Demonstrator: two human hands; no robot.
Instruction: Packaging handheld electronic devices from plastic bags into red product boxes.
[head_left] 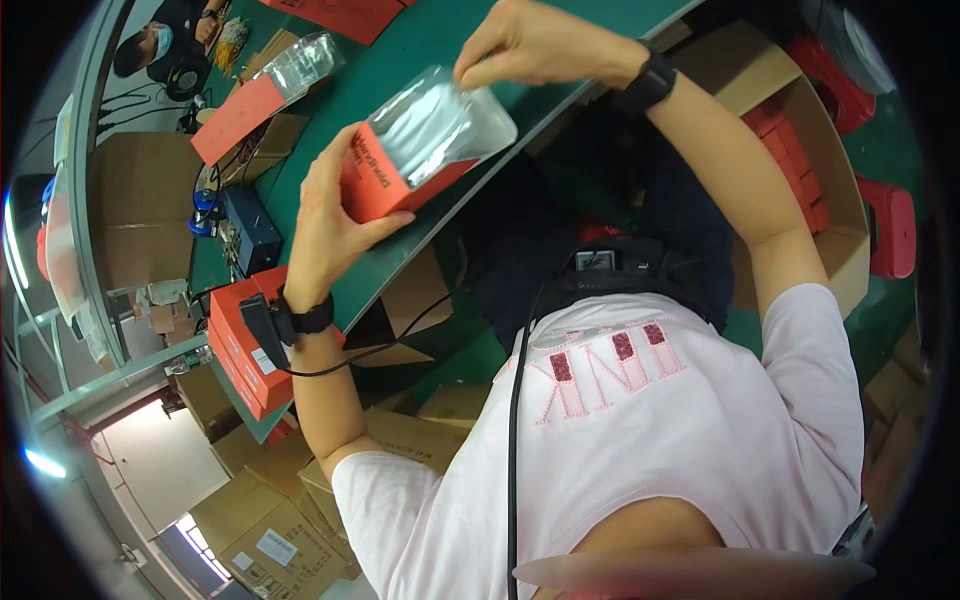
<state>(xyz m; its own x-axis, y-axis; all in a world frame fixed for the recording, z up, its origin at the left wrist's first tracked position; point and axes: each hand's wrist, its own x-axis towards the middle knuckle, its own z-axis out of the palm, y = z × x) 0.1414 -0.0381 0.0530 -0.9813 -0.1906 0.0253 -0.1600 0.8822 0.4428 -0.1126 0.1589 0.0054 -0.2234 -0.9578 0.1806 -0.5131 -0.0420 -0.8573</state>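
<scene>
My left hand (335, 215) grips a red-orange carton (385, 180) from its left side, thumb along the lower edge. A clear plastic sleeve (490, 125) sticks out of the carton's far right end, over a pale, shiny wrapped item (430, 125). At the upper edge of this sleeve, my right hand (525, 45) is closed in a pinch on the plastic. Beyond my left hand lies another red-orange carton (238, 120), with a clear plastic part (305, 65) extending from it.
Stacked red cartons (245, 340) stand on the green table (300, 160) beside my left wrist. Farther off are a blue-black device (250, 230) and a masked person (165, 45). An open cardboard box (850, 230) holding red cartons is at right, near red stools (888, 225).
</scene>
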